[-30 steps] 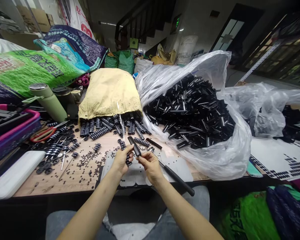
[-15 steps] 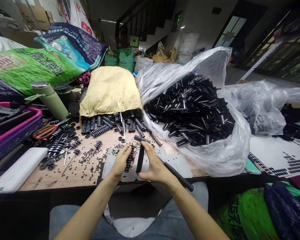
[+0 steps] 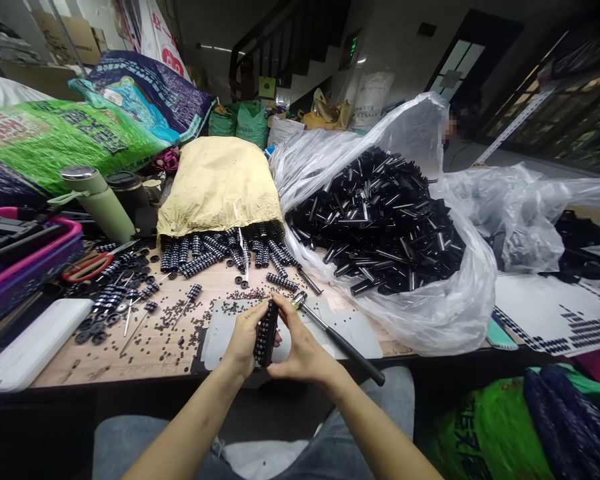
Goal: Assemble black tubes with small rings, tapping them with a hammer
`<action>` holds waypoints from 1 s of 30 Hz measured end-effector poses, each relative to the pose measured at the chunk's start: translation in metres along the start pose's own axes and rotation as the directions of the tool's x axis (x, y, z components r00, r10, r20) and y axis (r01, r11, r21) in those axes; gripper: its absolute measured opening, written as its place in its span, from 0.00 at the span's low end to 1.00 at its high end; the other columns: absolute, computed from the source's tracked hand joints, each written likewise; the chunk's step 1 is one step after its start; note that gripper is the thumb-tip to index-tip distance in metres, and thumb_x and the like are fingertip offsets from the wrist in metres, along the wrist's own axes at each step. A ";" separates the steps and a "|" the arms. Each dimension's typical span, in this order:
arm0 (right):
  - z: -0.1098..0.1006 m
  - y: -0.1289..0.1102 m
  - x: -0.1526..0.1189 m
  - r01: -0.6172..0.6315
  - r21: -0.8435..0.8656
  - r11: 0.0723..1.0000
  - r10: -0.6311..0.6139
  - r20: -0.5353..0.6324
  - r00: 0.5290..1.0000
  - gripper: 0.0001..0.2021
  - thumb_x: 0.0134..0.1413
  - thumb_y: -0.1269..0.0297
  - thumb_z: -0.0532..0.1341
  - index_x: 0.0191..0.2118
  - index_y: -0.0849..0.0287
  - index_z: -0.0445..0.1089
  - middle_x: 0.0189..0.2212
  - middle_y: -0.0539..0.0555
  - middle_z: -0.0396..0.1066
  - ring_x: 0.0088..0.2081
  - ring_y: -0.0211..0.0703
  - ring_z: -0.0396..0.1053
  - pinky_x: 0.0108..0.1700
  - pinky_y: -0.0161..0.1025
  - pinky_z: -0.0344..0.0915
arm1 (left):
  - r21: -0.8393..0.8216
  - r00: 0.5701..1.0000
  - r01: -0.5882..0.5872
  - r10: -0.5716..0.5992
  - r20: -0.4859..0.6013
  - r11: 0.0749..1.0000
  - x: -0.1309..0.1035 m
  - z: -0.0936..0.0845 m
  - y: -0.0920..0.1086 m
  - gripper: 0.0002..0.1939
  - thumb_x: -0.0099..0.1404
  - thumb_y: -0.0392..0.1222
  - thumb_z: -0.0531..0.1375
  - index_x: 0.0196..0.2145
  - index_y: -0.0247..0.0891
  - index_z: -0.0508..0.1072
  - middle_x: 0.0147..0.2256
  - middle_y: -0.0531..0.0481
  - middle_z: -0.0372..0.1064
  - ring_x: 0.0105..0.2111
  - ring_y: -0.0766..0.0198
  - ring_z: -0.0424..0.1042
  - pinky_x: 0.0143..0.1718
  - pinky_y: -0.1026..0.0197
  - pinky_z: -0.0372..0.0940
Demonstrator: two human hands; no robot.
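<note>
My left hand [image 3: 243, 339] is closed around a black ringed roller [image 3: 263, 340] marked with rows of small white characters. Against its right side, my right hand [image 3: 303, 347] grips a long black plastic piece [image 3: 273, 320] between thumb and fingers, one at each end. The two parts stand side by side, touching or nearly so; whether they are joined I cannot tell. Just right of my hands lies a hammer [image 3: 350, 345] with a black handle, across a pale mat [image 3: 220, 337]. A similar roller [image 3: 282, 281] rests beyond my fingertips.
A yellow sack [image 3: 220, 180] spills more rollers at the back. Right of it, a clear plastic bag [image 3: 430, 327] holds a heap of black parts [image 3: 380, 220]. Scissors [image 3: 87, 267], a white box [image 3: 35, 343], a green flask [image 3: 97, 203] and scattered tiny rings occupy the left side.
My right hand has moved left, bringing the black plastic piece up against the roller in my left hand. The hammer's head now shows beside my right fingers.
</note>
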State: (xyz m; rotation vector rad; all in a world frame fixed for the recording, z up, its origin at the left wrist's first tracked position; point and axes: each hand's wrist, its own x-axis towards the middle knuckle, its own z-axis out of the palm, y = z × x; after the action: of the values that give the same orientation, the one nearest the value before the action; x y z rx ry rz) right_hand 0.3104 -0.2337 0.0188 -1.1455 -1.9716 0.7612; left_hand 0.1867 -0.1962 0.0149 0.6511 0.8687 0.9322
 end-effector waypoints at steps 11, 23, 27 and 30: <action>0.024 0.012 -0.004 -0.215 -0.088 0.973 0.201 -0.141 0.969 0.49 0.25 0.69 0.66 0.57 0.64 0.41 0.55 0.64 0.48 0.57 0.53 0.47 0.58 0.48 0.50 | 0.269 1.000 0.016 -0.017 0.000 0.963 0.012 -0.007 -0.011 0.15 0.55 0.49 0.55 0.33 0.33 0.69 0.21 0.51 0.64 0.18 0.67 0.65 0.21 0.63 0.62; -0.009 0.048 -0.052 -0.571 -0.640 0.514 0.313 -0.480 0.819 0.18 0.50 0.59 0.56 0.45 0.62 0.61 0.43 0.64 0.62 0.46 0.56 0.59 0.43 0.50 0.60 | 0.795 0.727 -0.574 0.324 0.606 -0.197 0.023 -0.037 -0.039 0.18 0.61 0.32 0.48 0.48 0.35 0.65 0.37 0.42 0.65 0.38 0.59 0.65 0.38 0.57 0.63; -0.041 0.044 -0.067 -0.642 -0.668 0.375 0.487 -0.447 0.750 0.11 0.56 0.58 0.49 0.30 0.59 0.61 0.29 0.57 0.65 0.34 0.48 0.65 0.33 0.41 0.59 | 0.748 0.675 -0.515 0.341 0.655 -0.418 0.019 -0.044 -0.032 0.19 0.60 0.28 0.47 0.47 0.37 0.66 0.37 0.42 0.67 0.37 0.58 0.66 0.37 0.53 0.60; -0.039 0.023 -0.067 -0.681 -0.497 0.537 0.576 -0.374 0.727 0.15 0.60 0.55 0.42 0.30 0.57 0.58 0.24 0.52 0.66 0.26 0.43 0.65 0.28 0.35 0.57 | 0.735 0.684 -0.461 0.329 0.651 -0.497 0.014 -0.042 -0.030 0.22 0.58 0.25 0.48 0.48 0.36 0.66 0.38 0.42 0.68 0.37 0.57 0.66 0.40 0.49 0.58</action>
State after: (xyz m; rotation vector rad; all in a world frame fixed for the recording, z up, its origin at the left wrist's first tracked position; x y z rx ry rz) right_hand 0.3759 -0.2790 0.0038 -2.3328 -1.6619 0.3105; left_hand 0.1675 -0.1930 -0.0347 2.8531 1.1897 0.6061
